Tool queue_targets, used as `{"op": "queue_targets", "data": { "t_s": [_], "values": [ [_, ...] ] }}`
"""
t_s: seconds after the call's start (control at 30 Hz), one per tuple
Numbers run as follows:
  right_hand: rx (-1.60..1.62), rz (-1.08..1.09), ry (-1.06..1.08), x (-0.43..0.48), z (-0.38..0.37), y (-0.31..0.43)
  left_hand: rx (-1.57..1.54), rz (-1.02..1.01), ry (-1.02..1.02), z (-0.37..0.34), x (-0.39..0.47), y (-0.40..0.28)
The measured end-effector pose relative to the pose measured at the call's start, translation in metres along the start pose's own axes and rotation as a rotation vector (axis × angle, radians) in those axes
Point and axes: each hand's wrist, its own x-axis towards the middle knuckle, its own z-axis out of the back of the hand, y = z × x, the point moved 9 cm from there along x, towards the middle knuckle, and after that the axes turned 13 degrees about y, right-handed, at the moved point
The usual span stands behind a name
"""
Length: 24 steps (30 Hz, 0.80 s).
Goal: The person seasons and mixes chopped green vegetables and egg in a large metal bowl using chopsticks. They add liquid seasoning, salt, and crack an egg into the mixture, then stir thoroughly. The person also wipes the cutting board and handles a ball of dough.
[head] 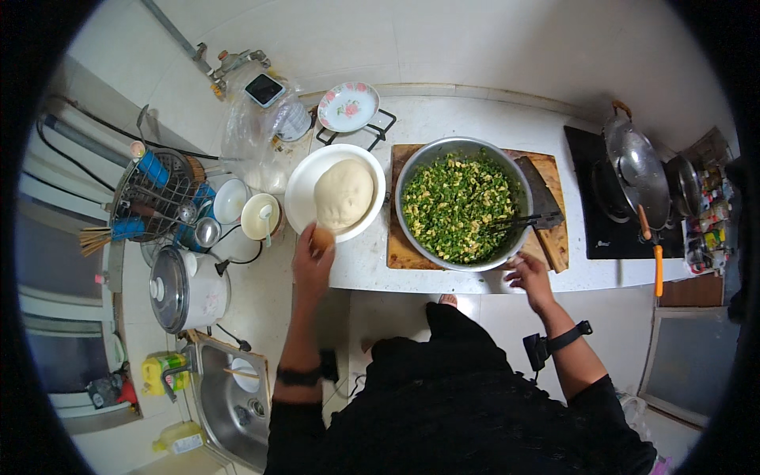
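My left hand (312, 261) grips a small round brown object (322, 238), egg-like in shape, at the near rim of a white bowl (300, 190). A smooth lump of pale dough (344, 193) fills much of that bowl. My right hand (530, 278) is just outside the near right rim of a large metal basin (405, 240), fingers apart; I cannot tell whether it touches the rim. Chopped greens mixed with yellow bits (457, 205) fill the basin. Dark chopsticks (516, 221) lean in the mixture and over the right rim.
Under the basin lies a wooden cutting board (404, 261) with a cleaver (540, 190) on its right. A wok (638, 172) stands on the black cooktop (599, 237). To the left are a cream bowl with a spoon (254, 221), a rice cooker (196, 291) and a sink (219, 404).
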Motion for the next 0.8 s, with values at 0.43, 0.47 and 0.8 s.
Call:
{"op": "queue_targets", "data": {
  "t_s": [0.43, 0.47, 0.8],
  "values": [
    [0.049, -0.037, 0.182, 0.027, 0.022, 0.030, 0.493, -0.152, 0.041, -0.118, 0.072, -0.028],
    [0.052, -0.038, 0.198, 0.027, 0.022, 0.030, 0.536, -0.174, 0.102, -0.123, 0.075, -0.030],
    [-0.039, 0.017, 0.134, 0.019, 0.030, 0.041, 0.589, -0.233, 0.104, -0.131, 0.084, -0.047]
  ]
}}
